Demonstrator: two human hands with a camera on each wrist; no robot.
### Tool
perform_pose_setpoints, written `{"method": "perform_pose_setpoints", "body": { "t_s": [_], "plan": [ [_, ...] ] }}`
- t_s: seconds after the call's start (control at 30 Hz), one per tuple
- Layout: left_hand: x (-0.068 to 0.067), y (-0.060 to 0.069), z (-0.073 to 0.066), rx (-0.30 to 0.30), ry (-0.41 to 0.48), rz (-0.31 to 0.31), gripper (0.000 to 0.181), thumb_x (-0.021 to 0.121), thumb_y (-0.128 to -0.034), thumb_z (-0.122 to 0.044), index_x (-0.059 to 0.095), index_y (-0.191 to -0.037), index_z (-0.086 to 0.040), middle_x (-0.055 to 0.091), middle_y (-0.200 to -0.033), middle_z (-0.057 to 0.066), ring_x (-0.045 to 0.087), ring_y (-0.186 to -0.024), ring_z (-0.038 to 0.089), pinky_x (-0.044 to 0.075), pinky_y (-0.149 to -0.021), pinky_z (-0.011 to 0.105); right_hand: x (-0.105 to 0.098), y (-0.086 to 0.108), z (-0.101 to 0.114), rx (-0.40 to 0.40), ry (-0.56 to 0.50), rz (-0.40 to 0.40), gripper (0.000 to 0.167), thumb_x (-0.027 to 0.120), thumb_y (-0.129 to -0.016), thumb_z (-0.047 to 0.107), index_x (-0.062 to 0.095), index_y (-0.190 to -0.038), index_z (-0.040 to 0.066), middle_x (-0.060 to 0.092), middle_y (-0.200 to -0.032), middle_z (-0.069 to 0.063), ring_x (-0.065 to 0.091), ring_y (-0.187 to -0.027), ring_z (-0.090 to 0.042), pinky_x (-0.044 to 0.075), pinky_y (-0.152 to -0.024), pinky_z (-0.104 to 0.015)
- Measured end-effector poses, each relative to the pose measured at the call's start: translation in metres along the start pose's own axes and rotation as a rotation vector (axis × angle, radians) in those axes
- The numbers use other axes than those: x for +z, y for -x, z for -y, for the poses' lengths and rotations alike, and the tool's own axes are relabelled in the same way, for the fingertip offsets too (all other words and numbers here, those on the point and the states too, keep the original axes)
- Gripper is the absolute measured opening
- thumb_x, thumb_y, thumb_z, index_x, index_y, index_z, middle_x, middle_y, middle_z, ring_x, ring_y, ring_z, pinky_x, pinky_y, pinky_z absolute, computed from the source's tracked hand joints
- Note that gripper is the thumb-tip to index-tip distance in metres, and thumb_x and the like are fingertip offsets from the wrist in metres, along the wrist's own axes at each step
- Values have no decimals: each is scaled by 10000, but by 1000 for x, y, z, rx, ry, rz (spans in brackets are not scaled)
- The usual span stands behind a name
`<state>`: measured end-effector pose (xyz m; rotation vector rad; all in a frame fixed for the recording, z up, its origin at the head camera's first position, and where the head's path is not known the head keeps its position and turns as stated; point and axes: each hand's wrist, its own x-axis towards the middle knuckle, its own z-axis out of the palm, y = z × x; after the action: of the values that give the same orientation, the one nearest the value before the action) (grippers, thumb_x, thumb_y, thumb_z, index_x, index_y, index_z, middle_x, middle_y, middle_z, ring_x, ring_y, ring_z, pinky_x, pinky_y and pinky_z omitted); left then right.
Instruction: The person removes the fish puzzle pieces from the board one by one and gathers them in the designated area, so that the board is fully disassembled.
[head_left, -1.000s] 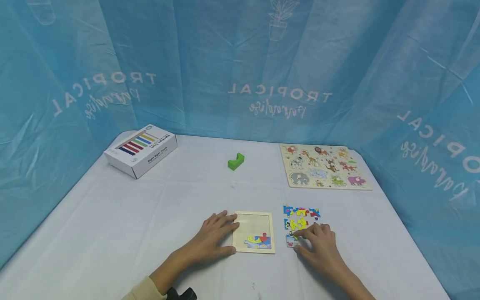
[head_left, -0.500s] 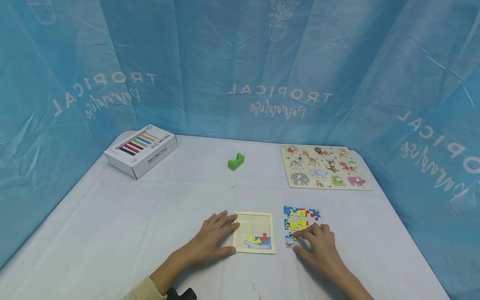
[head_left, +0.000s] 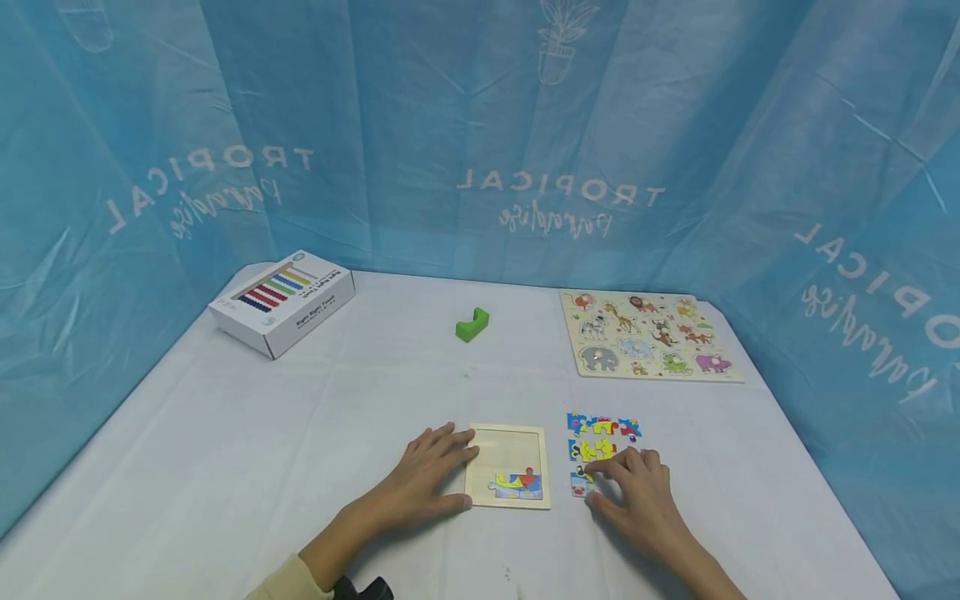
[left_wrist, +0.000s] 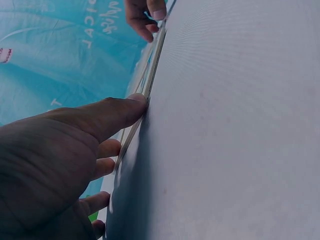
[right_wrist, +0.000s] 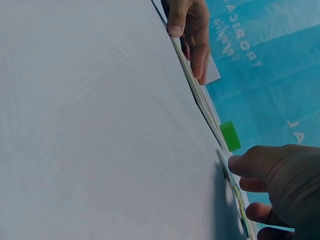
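In the head view, a square wooden puzzle tray [head_left: 506,428] lies on the white table, with joined puzzle pieces [head_left: 517,486] in its lower right corner. My left hand [head_left: 427,477] rests at the tray's left edge, fingers spread, thumb at the lower corner; the left wrist view shows the thumb [left_wrist: 132,102] touching the rim. Right of the tray lie loose, colourful puzzle pieces [head_left: 600,427] in rows. My right hand [head_left: 637,492] pinches the lower-left puzzle piece [head_left: 580,485] between index finger and thumb. That hand covers part of the lower rows.
Toward the back are a white box [head_left: 285,304] on the left, a green arch-shaped block [head_left: 472,325] in the middle and an animal peg puzzle board [head_left: 648,337] on the right. A blue printed curtain [head_left: 405,125] hangs around the table.
The lower-left puzzle piece has shifted very slightly left with my right fingertips. My left hand and the tray have stayed in place.
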<state>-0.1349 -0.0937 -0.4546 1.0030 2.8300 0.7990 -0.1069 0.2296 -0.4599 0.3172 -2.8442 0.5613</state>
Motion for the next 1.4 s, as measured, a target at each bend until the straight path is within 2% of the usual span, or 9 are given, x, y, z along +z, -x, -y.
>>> {"method": "perform_pose_setpoints", "body": {
  "t_s": [0.2,0.5,0.8,1.1,1.4],
  "plan": [
    [0,0,0,-1,1,1,598,678,-825,-353,515,-1339,-95,414,-1471,91,293,-1400,386,227,-1113,594,5,-2,7,-66,-19,-59,326,824,-658,220,700,-959,219,501,-864,67,368,-907,-156,286,-799,-368],
    [0,-1,-1,-3,0,1,600,683,-820,-347,517,-1339,-95,413,-1472,87,295,-1399,384,233,-1111,592,19,-8,23,-226,-22,-128,355,839,-629,245,696,-954,236,504,-856,76,321,-865,-63,293,-762,-308],
    [-1,-1,-1,-3,-1,-2,604,689,-816,-352,522,-1336,-95,418,-1469,90,299,-1396,385,234,-1111,594,28,-13,47,-296,-54,-90,355,826,-658,281,683,-983,280,499,-866,88,307,-862,-37,292,-767,-281],
    [-2,-1,-1,25,11,-25,588,695,-814,-330,534,-1317,-73,437,-1448,113,320,-1377,409,246,-1093,611,35,-18,69,-312,-60,-31,328,798,-701,340,664,-991,266,494,-885,104,317,-874,-47,291,-791,-299],
    [-3,-1,-1,51,-6,-44,580,691,-821,-330,536,-1313,-65,449,-1436,125,338,-1364,419,264,-1078,619,37,-21,82,-314,-49,-22,309,782,-713,359,666,-984,267,505,-895,90,341,-866,-69,286,-758,-274]
  ]
}}
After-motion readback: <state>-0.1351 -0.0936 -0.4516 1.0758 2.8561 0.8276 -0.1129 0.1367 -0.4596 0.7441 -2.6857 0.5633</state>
